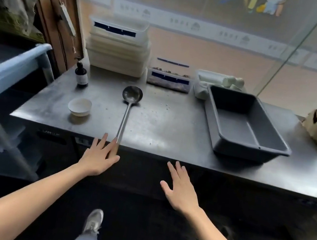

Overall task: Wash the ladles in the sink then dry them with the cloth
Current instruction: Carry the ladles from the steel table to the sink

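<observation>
Ladle (pixel 127 110) on steel counter (pixel 173 126), handle end hidden under spread left hand (pixel 98 160); right hand (pixel 180 188) splayed, empty.

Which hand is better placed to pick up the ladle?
Left. The left hand is open with its fingertips at the end of the ladle handle overhanging the counter edge. The right hand is open, farther right, touching nothing.

Steel counter (pixel 173 126) with ladle (pixel 129 102), bowl (pixel 79 106), bottle (pixel 81 75), grey tub (pixel 245 124).
</observation>
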